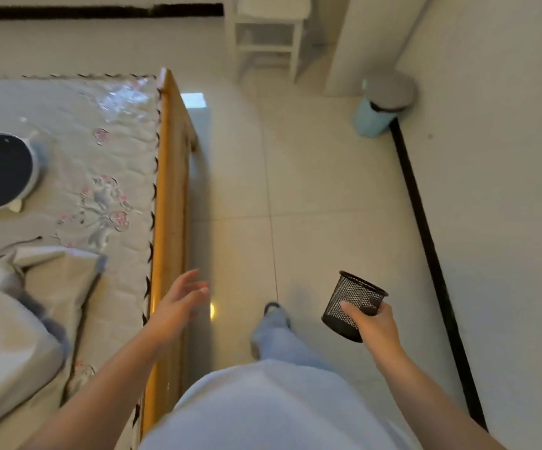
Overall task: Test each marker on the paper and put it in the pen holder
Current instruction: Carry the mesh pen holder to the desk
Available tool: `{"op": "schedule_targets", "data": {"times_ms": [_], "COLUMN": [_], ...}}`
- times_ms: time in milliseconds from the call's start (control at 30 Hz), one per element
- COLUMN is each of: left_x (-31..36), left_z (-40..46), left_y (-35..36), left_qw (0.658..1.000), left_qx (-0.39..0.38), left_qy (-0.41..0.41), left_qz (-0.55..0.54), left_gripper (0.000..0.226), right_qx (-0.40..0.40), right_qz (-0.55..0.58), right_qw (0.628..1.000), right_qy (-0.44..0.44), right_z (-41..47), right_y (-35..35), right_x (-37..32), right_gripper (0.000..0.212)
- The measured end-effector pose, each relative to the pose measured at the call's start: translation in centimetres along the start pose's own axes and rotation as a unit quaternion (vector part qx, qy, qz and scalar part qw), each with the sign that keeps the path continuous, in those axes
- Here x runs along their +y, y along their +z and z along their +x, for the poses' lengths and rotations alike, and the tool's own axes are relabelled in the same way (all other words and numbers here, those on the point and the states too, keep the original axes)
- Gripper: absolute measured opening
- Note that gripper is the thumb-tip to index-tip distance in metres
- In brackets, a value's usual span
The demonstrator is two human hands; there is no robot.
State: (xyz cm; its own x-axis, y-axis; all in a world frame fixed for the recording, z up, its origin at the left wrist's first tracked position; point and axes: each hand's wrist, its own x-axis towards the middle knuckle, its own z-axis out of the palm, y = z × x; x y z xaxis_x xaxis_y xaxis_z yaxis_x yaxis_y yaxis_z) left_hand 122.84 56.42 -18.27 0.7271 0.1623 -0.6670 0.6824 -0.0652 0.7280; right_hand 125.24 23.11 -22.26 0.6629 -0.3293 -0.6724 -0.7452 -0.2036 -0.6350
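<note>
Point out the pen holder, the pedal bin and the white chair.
pen holder (357, 295): head view, mesh side wall.
pedal bin (373, 120): head view, blue body.
white chair (264, 37): head view, frame under seat.

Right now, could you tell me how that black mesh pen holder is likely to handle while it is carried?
The pen holder is open wire mesh and looks empty, so probably light. The right hand holds it tilted, so anything inside might slide out. Thin mesh may dent if squeezed hard.
</note>
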Motion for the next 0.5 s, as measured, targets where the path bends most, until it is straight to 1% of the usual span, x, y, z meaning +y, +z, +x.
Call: {"op": "schedule_targets", "data": {"times_ms": [100, 233, 367, 500], "left_x": [3.9, 8.3, 12.0, 17.9], "left_z": [4.0, 9.7, 17.5, 26.3], "left_y": [-3.9, -8.4, -11.6, -13.9], "left_qw": [0.997, 0.986, 0.985, 0.99], "left_qx": [0.054, 0.127, 0.133, 0.095], "left_qy": [-0.004, -0.005, -0.013, -0.037], "left_qz": [-0.047, -0.106, -0.113, -0.099], "left_gripper": [0.043, 0.04, 0.041, 0.044], "right_qx": [-0.031, -0.069, -0.072, -0.041], "right_qz": [-0.042, -0.063, -0.072, -0.071], "right_qw": [0.998, 0.992, 0.991, 0.995], "right_qy": [-0.043, -0.081, -0.085, -0.063], "right_z": [4.6, 9.3, 15.5, 21.1], "right_y": [3.1, 8.2, 13.5, 17.6], "right_x": [-9.0, -18.7, -26.0, -33.1], "right_gripper": [0.07, 0.066, 0.06, 0.062]}}
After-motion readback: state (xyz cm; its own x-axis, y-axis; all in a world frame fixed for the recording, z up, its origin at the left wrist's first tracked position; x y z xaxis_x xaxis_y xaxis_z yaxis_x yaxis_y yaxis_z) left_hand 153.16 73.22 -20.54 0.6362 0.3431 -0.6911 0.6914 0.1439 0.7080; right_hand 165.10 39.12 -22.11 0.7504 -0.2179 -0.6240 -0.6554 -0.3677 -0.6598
